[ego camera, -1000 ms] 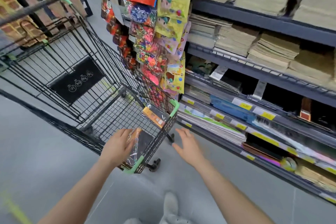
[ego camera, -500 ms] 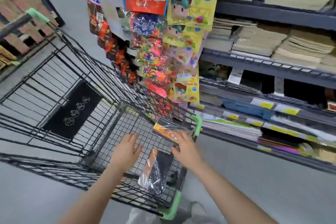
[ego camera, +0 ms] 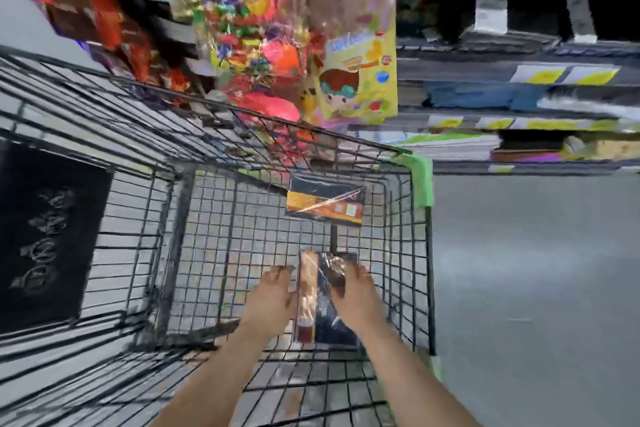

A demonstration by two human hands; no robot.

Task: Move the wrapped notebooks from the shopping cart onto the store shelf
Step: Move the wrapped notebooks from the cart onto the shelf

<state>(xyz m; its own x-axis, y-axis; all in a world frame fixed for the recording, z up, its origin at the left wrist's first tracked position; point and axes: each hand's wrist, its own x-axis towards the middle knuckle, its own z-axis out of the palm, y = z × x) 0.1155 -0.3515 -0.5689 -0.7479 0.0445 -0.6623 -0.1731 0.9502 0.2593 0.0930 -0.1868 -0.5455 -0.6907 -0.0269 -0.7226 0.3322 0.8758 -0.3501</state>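
Both my hands reach down into the black wire shopping cart [ego camera: 412, 253]. A wrapped dark notebook with an orange band [ego camera: 322, 302] lies at the cart's bottom near end, in shiny plastic. My left hand [ego camera: 272, 298] presses against its left edge and my right hand [ego camera: 353, 291] rests on its right side and top, so the two hold it between them. A second wrapped notebook, black and orange [ego camera: 325, 204], leans against the far wall of the cart. The store shelf [ego camera: 519, 104] with yellow price tags runs along the upper right.
Hanging bags of colourful toys and sweets [ego camera: 263, 55] and a yellow cartoon packet [ego camera: 360, 90] dangle over the cart's far side. The cart has green corner guards [ego camera: 420, 180] and a black sign panel [ego camera: 45, 236] at left. Grey floor [ego camera: 536, 288] lies to the right.
The view has tipped down over the cart. My right hand has come onto the near notebook, and both hands have closed in on its two sides.
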